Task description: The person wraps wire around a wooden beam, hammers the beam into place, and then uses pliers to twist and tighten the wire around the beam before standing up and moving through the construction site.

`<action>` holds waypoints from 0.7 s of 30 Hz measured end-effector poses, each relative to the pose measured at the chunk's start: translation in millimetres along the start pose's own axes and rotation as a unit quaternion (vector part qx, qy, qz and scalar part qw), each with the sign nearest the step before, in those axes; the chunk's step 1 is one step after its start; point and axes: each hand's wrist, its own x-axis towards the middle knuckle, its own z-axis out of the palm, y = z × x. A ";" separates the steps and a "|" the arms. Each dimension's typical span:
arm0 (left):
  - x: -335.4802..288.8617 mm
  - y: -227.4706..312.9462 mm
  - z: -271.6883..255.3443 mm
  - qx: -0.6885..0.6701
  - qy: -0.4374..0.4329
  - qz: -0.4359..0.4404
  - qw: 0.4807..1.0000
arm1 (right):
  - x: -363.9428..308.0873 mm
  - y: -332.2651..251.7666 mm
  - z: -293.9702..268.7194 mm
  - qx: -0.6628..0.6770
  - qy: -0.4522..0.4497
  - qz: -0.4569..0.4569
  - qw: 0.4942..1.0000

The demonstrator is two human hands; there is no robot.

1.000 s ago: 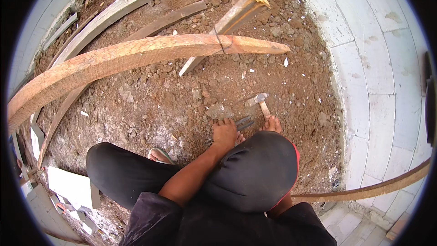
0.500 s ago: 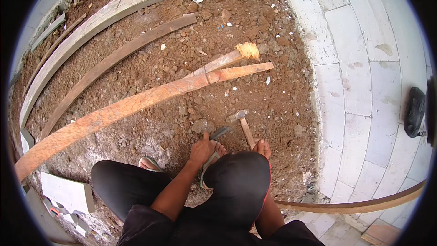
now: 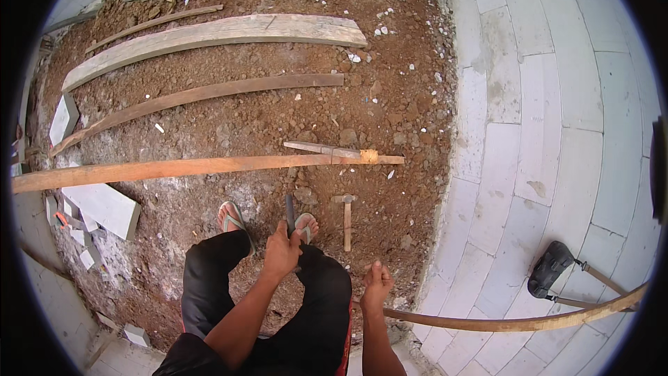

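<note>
My left hand (image 3: pixel 282 252) is closed around a dark grey metal bar (image 3: pixel 289 210), whose upper end points away from me beside my sandalled right foot. The bar's exact kind does not show. To the right, my right hand (image 3: pixel 376 284) is raised with its fingers curled together; anything small inside them is hidden. A hammer (image 3: pixel 347 226) with a wooden handle lies on the soil between the two hands, its head pointing away and touched by neither. Farther off lies a long orange-brown timber (image 3: pixel 229 165), with a short splintered wooden piece (image 3: pixel 313 147) against its right end.
More planks (image 3: pixel 229 31) lie across the rough brown soil beyond. White blocks (image 3: pixel 111 205) and broken pieces are at the left. A pale block wall (image 3: pixel 515 139) runs along the right, with a black pouch on a strap (image 3: pixel 551 269) there. A curved wooden strip (image 3: pixel 515 324) passes at lower right.
My right hand has let go of the hammer, which now lies on the soil, and has drawn back toward me. My left hand has lifted the bar. The view has turned and my legs have shifted.
</note>
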 end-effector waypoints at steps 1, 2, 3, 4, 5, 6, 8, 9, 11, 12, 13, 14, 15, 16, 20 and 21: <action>-20.2 16.4 -14.5 -0.008 0.008 -0.003 1.000 | -19.8 -26.1 5.2 0.011 -0.044 -0.002 0.999; -42.1 29.2 -30.9 -0.160 -0.010 -0.038 0.986 | -40.5 -52.5 9.3 0.021 -0.090 -0.004 0.996; -62.0 41.3 -43.1 -0.309 -0.030 -0.070 0.948 | -56.9 -76.4 11.1 -0.016 -0.134 -0.015 0.991; -82.8 57.7 -56.6 -0.317 -0.023 -0.071 0.945 | -72.0 -101.8 19.0 -0.022 -0.142 -0.018 0.989; -107.7 71.9 -69.4 -0.421 -0.037 -0.119 0.898 | -89.4 -125.6 27.4 -0.073 -0.181 -0.137 0.971; -128.4 82.6 -78.2 -0.520 -0.048 -0.165 0.837 | -102.3 -149.3 32.5 -0.120 -0.220 -0.253 0.935; -156.2 95.2 -85.7 -0.595 -0.049 -0.183 0.781 | -116.7 -199.7 43.3 -0.168 -0.282 -0.303 0.895; -166.5 98.6 -88.2 -0.638 -0.065 -0.196 0.742 | -126.4 -217.0 44.2 -0.204 -0.331 -0.354 0.851; -195.0 101.3 -93.0 -0.688 -0.065 -0.214 0.690 | -152.7 -235.9 36.2 -0.204 -0.385 -0.238 0.868; -209.5 107.7 -97.6 -0.697 -0.061 -0.216 0.681 | -164.1 -241.7 33.9 -0.201 -0.421 -0.123 0.876; -223.9 117.7 -105.7 -0.673 -0.060 -0.207 0.707 | -176.1 -245.9 32.0 -0.211 -0.428 -0.121 0.870; -235.3 124.8 -115.5 -0.650 -0.057 -0.200 0.731 | -185.9 -248.3 30.5 -0.234 -0.436 -0.081 0.865; -243.2 124.5 -130.1 -0.593 -0.072 -0.192 0.779 | -194.0 -249.3 31.1 -0.258 -0.443 -0.042 0.858; -248.2 120.9 -145.4 -0.607 -0.065 -0.195 0.768 | -203.0 -249.1 32.0 -0.272 -0.452 -0.040 0.849; -234.8 77.7 -226.4 -0.309 0.189 -0.132 0.923 | -192.3 -239.5 45.9 -0.227 -0.313 -0.056 0.920; -218.4 65.7 -255.4 -0.366 0.249 -0.131 0.887 | -186.8 -255.2 61.6 -0.222 -0.303 -0.066 0.925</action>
